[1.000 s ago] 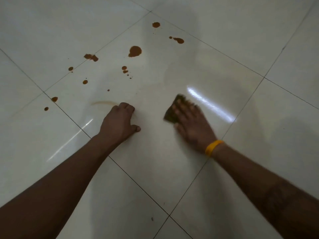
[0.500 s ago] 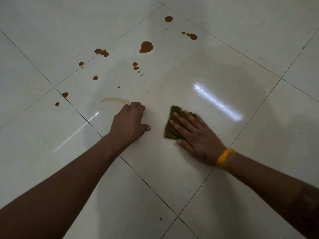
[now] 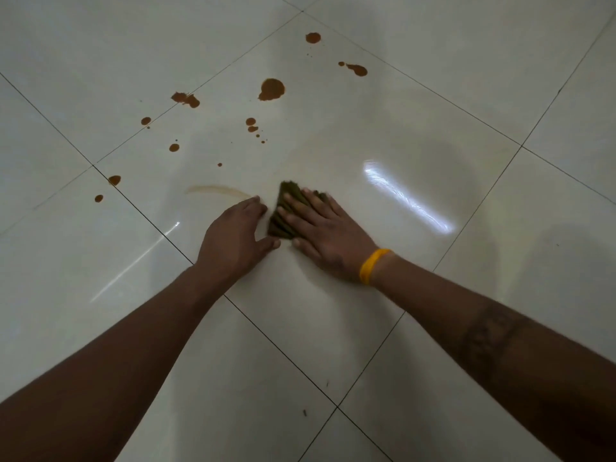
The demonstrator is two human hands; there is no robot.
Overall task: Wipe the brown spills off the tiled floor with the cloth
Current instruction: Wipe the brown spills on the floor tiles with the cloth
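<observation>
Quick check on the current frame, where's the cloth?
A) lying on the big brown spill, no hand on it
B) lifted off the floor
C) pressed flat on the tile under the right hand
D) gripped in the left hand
C: the cloth lies on the tiled floor under the straight fingers of the right hand; the left hand rests beside it, holding nothing.
</observation>
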